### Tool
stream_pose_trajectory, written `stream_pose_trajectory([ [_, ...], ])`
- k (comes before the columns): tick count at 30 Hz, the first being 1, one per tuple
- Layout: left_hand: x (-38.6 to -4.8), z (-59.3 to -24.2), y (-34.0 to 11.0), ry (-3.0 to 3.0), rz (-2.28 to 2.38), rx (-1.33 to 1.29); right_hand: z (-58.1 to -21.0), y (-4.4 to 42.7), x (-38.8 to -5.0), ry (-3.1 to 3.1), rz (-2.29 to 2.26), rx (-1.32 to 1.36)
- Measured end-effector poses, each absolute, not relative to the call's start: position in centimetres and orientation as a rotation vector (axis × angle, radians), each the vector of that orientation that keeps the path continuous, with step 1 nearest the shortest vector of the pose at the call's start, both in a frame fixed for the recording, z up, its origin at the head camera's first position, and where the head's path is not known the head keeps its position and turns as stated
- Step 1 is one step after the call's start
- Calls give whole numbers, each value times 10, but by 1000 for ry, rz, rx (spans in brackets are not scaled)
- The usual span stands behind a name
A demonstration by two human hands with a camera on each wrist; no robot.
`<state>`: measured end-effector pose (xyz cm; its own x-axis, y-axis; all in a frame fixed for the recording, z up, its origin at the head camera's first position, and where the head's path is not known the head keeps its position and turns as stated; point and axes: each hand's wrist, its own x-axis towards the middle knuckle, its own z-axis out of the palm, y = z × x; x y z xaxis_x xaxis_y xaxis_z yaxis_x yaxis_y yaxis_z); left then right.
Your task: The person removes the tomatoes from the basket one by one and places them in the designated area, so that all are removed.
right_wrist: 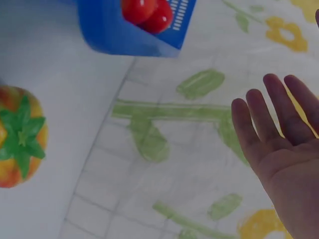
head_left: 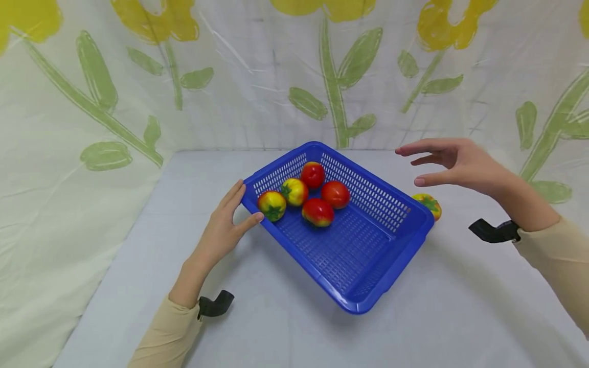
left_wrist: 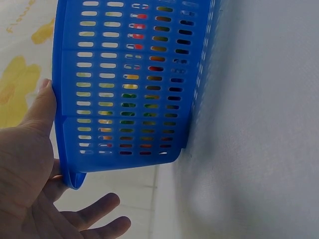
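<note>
A blue plastic basket [head_left: 354, 245] with slotted sides holds several tomatoes, some red [head_left: 335, 194] and some yellow-red with green leafy tops [head_left: 272, 205]. At its left corner, my left hand [head_left: 221, 225] pinches the rim, thumb on one side and a finger on the other. The left wrist view shows its other fingers extended below the rim [left_wrist: 75, 177]. My right hand [head_left: 465, 163] is raised in the air past the basket's right corner, fingers apart and holding nothing. Below it, another yellow-red tomato [head_left: 428, 205] lies on the table, partly hidden by the basket in the head view.
A pale table [head_left: 152, 286] spreads under the basket. Behind and to the left hangs a whitish sheet [head_left: 248, 92] painted with yellow flowers and green stems. Each wrist carries a black mount, one on the left [head_left: 216, 303] and one on the right [head_left: 494, 231].
</note>
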<state>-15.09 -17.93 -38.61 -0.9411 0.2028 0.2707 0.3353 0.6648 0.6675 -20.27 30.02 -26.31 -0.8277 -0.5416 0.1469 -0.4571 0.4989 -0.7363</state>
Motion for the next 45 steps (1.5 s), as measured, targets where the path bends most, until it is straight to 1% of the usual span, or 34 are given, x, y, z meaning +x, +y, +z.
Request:
stream_pose_trajectory([
  [8, -151, -386, -180, -2704, -1148, -442, -249, 255, -207, 2553, -1212, -1091],
  [15, -152, -387, -180, -2700, -1141, -447, -250, 216, -222, 2410, -1207, -1261],
  [23, -152, -386, -180, -2697, -1128, -450, -268, 179, -241, 2288, -1056, -1268],
  [29, -152, -388, -179, -2697, -1133, -448, -286, 157, -248, 2253, -865, -1183],
  [37, -152, -389, -179, -2700, -1132, -450, -300, 145, -256, 2243, -715, -1056],
  [45, -152, -389, -180, -2699, -1128, -452, -310, 139, -264, 2149, -746, -1117],
])
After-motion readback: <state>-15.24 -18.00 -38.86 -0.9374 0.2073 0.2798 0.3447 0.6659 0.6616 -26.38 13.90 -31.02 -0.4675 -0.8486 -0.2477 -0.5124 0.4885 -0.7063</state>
